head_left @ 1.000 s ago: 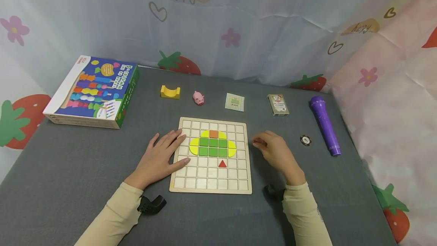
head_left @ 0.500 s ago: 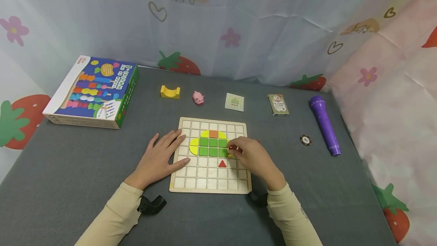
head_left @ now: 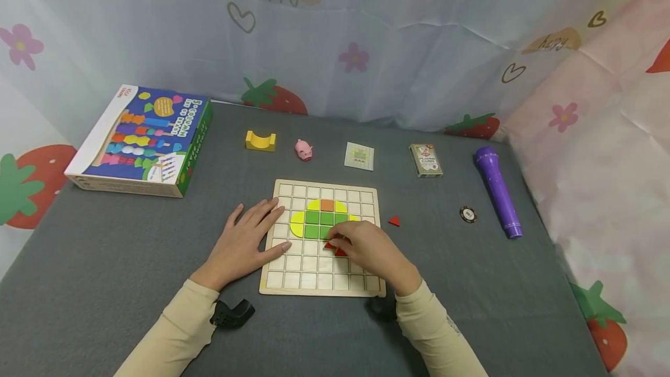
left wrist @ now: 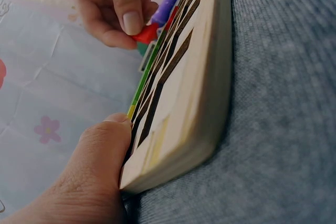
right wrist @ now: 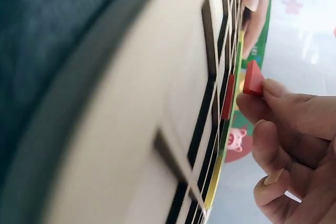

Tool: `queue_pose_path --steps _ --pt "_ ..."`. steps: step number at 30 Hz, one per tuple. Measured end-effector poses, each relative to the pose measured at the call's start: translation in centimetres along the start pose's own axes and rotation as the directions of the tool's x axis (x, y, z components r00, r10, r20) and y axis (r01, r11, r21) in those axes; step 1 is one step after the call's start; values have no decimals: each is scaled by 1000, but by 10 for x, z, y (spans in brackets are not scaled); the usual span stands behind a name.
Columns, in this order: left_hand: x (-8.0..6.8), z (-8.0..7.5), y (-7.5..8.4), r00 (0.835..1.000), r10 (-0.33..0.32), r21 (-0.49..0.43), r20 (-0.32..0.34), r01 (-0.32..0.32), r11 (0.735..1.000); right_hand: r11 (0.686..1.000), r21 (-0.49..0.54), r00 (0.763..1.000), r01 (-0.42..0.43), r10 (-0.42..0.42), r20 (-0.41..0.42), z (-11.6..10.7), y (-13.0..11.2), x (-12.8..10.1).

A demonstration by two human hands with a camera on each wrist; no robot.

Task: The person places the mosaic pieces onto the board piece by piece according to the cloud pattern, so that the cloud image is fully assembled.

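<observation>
My right hand [head_left: 370, 249] pinches a red triangular tile [right wrist: 253, 80] between thumb and fingertips, close over the wooden grid board [head_left: 298, 281]. Another red triangle [head_left: 341, 253] lies in a board square just beside it, partly covered by the fingers. Green squares [head_left: 312, 231], rounded yellow pieces [head_left: 296, 224] and one orange square [head_left: 327, 205] fill cells in the upper middle. My left hand [head_left: 241, 249] rests with spread fingers at the board's left edge, its thumb on the rim in the left wrist view. A third red triangle [head_left: 395, 221] lies on the cloth right of the board.
Behind the board stand a yellow curved block [head_left: 260, 141], a pink pig [head_left: 303, 150], a pattern card [head_left: 359, 156] and a playing card box [head_left: 426, 160]. A purple tube [head_left: 499, 192] and a round chip [head_left: 468, 214] lie right. A large game box [head_left: 143, 141] sits back left.
My right hand has moved left from the cloth beside the board to above the grid, carrying a red triangle. One red triangle stays uncovered on the cloth. The left hand keeps its place.
</observation>
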State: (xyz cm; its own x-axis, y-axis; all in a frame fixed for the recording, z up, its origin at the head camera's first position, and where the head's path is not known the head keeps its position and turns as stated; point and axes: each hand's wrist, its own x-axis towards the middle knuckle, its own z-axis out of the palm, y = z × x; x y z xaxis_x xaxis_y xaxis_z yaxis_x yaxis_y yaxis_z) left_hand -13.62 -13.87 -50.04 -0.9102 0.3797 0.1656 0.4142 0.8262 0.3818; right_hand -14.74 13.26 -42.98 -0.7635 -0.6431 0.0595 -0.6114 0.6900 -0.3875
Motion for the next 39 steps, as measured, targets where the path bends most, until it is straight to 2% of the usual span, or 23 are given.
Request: queue_pose_path --steps 10,15,26,39 --pt "0 -2 1 1000 -6 4 22 6 1000 1000 -18 1000 15 -15 22 6 -4 4" --pt "1 -1 1 1000 -6 8 12 6 1000 1000 -14 999 19 -19 35 7 -3 4" --pt "2 -2 0 1000 -8 3 16 8 1000 1000 -21 995 4 -1 104 8 -8 6" --pt "0 -2 2 1000 -8 -1 18 9 1000 999 -29 993 35 -31 116 10 -7 3"
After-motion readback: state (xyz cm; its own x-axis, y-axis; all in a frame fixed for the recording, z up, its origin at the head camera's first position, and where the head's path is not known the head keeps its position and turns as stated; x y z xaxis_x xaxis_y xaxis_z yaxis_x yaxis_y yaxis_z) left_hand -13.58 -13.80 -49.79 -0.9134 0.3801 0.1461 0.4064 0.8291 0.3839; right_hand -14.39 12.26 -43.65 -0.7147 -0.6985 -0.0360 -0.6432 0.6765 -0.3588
